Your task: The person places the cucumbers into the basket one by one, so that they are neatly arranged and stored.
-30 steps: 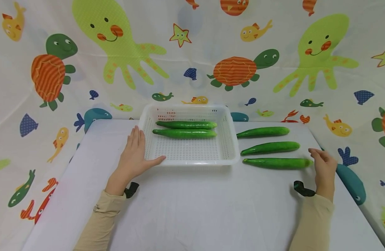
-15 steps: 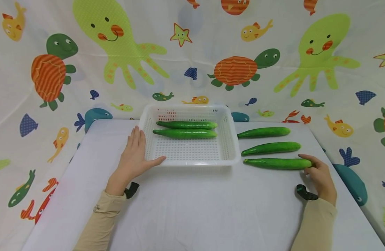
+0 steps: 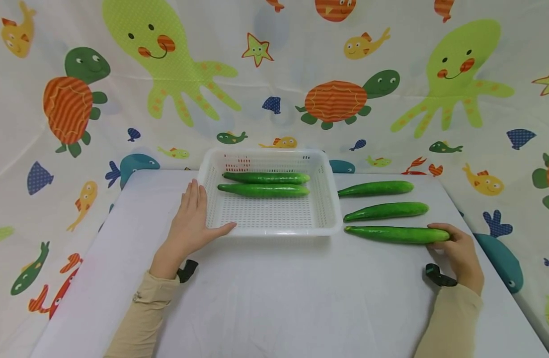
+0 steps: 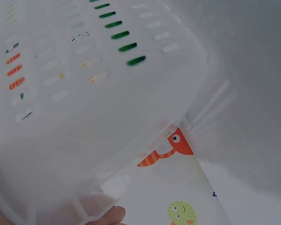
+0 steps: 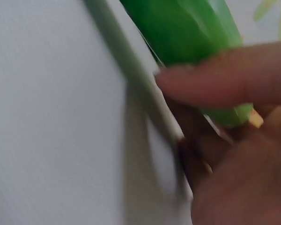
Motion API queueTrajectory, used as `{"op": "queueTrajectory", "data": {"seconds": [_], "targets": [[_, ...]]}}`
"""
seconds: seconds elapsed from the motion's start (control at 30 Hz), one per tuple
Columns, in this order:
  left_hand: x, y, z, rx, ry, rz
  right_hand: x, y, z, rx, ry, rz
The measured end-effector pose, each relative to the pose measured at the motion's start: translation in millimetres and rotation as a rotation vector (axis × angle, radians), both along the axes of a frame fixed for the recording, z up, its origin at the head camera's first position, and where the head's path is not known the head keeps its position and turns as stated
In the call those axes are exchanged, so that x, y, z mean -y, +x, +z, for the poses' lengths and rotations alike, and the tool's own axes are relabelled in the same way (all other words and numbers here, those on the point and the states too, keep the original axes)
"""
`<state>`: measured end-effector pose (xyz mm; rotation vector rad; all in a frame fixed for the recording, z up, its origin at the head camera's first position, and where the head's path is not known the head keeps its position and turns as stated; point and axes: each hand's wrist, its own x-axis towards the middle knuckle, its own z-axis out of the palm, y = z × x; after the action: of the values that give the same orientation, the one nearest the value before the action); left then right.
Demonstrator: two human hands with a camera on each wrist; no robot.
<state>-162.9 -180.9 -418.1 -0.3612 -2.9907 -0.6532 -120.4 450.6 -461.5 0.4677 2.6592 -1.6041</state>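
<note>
The right hand (image 3: 459, 253) grips the blunt right end of the nearest green cucumber (image 3: 395, 234), right of the basket. In the right wrist view the thumb and fingers (image 5: 215, 82) lie round the end of that cucumber (image 5: 182, 28). The left hand (image 3: 189, 223) rests with straight fingers along the left side of the white basket (image 3: 270, 232), its thumb on the front rim. Two cucumbers (image 3: 263, 190) lie side by side inside the basket. The left wrist view shows the slotted basket wall (image 4: 84, 117) close up, with fingertips (image 4: 112, 216) under its edge.
Two more cucumbers, one in the middle (image 3: 386, 211) and one at the back (image 3: 376, 188), lie on the white table (image 3: 274, 298) right of the basket. Behind the table hangs a curtain (image 3: 274, 49) printed with sea animals.
The right hand has come down from beside the nearest cucumber and taken hold of its right end. That cucumber has shifted and tilted slightly. The left hand has not visibly moved.
</note>
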Motion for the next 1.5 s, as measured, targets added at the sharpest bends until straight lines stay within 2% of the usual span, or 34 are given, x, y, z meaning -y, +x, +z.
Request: {"op": "queueTrajectory", "data": {"seconds": [0.13,0.23,0.4,0.6,0.8,1.0,1.13,1.3,1.4,1.5], "targets": [[0.6,-0.1,0.1,0.000,-0.001,0.004,-7.9,5.8,0.3,-0.022,-0.081,0.077],[0.8,0.3,0.2,-0.001,-0.003,0.004,-13.0,9.7,-1.3,-0.077,-0.272,0.149],[0.5,0.7,-0.1,-0.004,-0.002,0.002,-13.4,12.1,-2.7,-0.167,-0.515,0.257],[-0.2,0.2,0.0,-0.006,-0.002,-0.001,-10.9,13.0,-0.5,-0.237,-0.598,0.327],[-0.1,0.5,0.9,0.003,-0.003,-0.001,-7.8,14.3,4.7,-0.352,-0.752,0.348],[0.0,1.2,1.3,-0.005,-0.003,-0.001,-2.3,14.2,16.3,-0.411,-0.871,0.317],[0.2,1.2,0.3,-0.013,0.001,-0.001,3.9,11.1,24.9,-0.469,-0.902,0.284],[0.0,1.1,-0.4,-0.010,0.003,-0.002,15.7,4.3,37.0,-0.493,-0.936,0.232],[-0.3,1.2,-0.4,-0.014,0.001,0.000,24.9,-1.5,43.7,-0.508,-0.935,0.237],[-0.5,1.6,-0.4,-0.012,0.001,0.000,34.9,-9.0,48.8,-0.540,-0.946,0.291]]}}
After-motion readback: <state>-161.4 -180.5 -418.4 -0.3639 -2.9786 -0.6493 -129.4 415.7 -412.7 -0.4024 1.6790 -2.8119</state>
